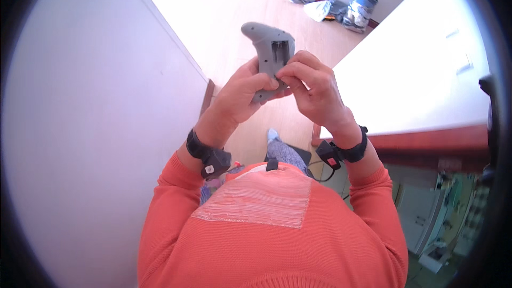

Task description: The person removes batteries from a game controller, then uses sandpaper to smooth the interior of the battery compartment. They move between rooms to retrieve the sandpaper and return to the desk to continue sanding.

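A grey game controller (264, 44) is held up in front of me with its back turned toward me. Its battery compartment (280, 51) lies uncovered, a dark slot whose contents I cannot make out clearly. My left hand (234, 95) is closed around the controller's lower grip, the thumb pressed on its back. At the compartment's lower edge, the thumb and index finger of my right hand (319, 86) are pinched together against the controller. Whatever lies between those fingertips is hidden.
A white panel or door (90, 117) rises along my left. To the right stands a white surface with a reddish-brown edge (426, 137). Several bags and wrapped bundles (360, 10) sit on the pale floor (213, 10) by the far wall. Dark bands circle both my wrists.
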`<move>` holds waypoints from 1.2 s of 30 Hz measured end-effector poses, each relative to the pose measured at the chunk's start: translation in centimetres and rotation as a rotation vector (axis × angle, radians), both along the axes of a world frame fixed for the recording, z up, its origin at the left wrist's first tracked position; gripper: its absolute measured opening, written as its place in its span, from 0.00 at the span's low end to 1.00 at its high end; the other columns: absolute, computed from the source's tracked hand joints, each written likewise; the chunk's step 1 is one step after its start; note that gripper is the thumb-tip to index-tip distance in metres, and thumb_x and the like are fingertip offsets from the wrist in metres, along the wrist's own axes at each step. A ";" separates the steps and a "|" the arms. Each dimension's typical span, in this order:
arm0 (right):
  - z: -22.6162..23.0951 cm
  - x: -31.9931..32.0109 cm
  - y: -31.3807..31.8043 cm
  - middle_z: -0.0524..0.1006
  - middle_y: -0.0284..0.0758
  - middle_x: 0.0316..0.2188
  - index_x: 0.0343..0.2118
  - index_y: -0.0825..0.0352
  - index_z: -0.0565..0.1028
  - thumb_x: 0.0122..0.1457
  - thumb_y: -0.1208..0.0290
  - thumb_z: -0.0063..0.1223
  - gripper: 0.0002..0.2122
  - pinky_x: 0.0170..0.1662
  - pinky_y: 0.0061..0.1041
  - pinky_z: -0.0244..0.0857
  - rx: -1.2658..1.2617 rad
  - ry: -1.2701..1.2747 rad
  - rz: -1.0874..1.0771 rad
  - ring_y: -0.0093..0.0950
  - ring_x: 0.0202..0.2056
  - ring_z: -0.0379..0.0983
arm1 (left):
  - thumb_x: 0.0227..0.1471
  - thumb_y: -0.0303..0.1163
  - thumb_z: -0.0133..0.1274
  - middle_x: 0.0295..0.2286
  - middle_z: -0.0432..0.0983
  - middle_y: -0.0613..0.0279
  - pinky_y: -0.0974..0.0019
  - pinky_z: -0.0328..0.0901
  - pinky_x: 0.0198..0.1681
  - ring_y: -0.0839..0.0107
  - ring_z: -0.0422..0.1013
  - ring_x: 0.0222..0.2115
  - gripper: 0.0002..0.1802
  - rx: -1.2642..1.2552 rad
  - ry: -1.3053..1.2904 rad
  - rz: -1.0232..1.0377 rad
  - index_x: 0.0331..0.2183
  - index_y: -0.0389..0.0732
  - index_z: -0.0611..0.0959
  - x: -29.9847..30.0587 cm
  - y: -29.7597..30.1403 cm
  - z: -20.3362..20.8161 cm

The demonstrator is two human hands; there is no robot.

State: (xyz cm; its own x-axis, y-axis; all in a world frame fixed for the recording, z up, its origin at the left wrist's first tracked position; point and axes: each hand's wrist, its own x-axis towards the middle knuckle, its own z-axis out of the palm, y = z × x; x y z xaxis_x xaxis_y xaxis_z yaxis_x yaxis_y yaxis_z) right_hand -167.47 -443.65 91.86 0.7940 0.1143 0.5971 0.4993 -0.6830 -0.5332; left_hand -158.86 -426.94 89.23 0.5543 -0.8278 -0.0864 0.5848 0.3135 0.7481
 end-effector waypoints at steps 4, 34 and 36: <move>0.3 12.9 -8.4 0.72 0.39 0.30 0.33 0.70 0.78 0.51 0.86 0.60 0.07 0.33 0.33 0.68 0.065 -0.096 -0.120 0.40 0.33 0.73 | 0.51 0.20 0.50 0.47 0.74 0.56 0.54 0.70 0.57 0.62 0.73 0.50 0.30 -0.024 0.090 0.047 0.58 0.34 0.69 11.3 -7.3 -0.1; -3.9 97.2 -25.5 0.74 0.38 0.27 0.30 0.69 0.78 0.54 0.82 0.59 0.02 0.34 0.33 0.68 0.088 -0.083 0.371 0.40 0.31 0.73 | 0.51 0.20 0.49 0.48 0.72 0.57 0.55 0.71 0.56 0.66 0.73 0.50 0.30 -0.051 0.067 0.470 0.57 0.35 0.70 87.3 -24.3 -4.8; -4.0 102.8 -24.9 0.74 0.37 0.27 0.30 0.69 0.79 0.54 0.83 0.58 0.03 0.34 0.32 0.68 0.010 -0.090 0.468 0.39 0.31 0.73 | 0.50 0.20 0.49 0.49 0.72 0.57 0.55 0.71 0.57 0.65 0.72 0.51 0.31 -0.029 0.067 0.534 0.58 0.36 0.70 92.1 -23.9 -4.2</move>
